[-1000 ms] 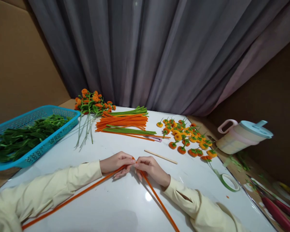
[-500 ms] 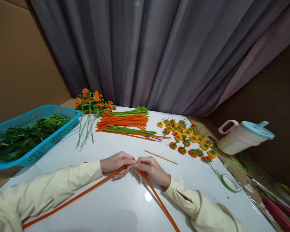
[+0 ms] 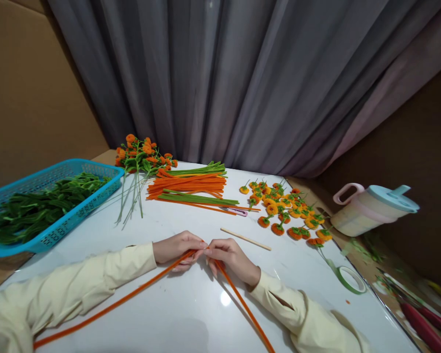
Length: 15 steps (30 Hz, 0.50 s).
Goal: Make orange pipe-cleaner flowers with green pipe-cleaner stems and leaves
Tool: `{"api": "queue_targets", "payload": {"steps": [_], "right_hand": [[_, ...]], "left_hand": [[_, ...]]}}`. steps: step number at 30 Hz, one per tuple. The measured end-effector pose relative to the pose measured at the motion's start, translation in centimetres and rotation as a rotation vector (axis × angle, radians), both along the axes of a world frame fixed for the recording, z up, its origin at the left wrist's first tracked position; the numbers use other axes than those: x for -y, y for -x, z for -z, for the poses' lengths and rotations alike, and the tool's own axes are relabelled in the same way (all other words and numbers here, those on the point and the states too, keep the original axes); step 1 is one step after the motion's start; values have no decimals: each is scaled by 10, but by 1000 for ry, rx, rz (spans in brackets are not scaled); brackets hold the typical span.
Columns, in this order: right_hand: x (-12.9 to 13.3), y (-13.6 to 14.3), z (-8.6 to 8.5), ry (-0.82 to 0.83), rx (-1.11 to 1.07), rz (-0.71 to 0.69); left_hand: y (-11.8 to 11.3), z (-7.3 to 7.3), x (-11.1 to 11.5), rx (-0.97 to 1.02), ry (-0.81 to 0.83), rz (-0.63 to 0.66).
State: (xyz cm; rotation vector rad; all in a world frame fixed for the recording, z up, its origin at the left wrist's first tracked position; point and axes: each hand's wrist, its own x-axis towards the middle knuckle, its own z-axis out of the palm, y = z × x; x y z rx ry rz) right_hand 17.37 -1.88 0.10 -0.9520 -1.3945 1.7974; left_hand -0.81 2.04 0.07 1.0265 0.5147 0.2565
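My left hand [image 3: 181,250] and my right hand [image 3: 231,257] meet above the white table, fingertips pinched together. Both grip orange pipe cleaners [image 3: 132,294] where they come together; one length runs down to the lower left, another to the lower right. Whether this is one bent piece or several is hidden by my fingers. A thin wooden stick [image 3: 246,239] lies just beyond my right hand. Farther back are a pile of orange pipe cleaners [image 3: 191,185] and green pipe cleaners [image 3: 202,198], with a small purple tool [image 3: 238,212] beside them.
At left stands a blue basket [image 3: 77,206] of green leaves [image 3: 40,206]. Orange flowers on stems [image 3: 143,157] lie at the back. Many small orange and yellow flower heads [image 3: 279,211] spread at right, near green tape [image 3: 352,279], a lidded jug [image 3: 371,211] and red-handled pliers [image 3: 426,326].
Almost nothing differs. The whole view has shifted very slightly, while both hands keep the same pinch on the orange pipe cleaners.
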Motion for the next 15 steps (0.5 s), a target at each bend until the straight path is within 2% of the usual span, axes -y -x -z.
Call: {"api": "queue_targets", "payload": {"steps": [10,15], "right_hand": [[-1,-2,4,28,-21,-16],[-2,0,4,-22,16,31]], "left_hand": [[2,-8,4,-50,8,60],[-3,-6,6,-64,-51,-59]]}}
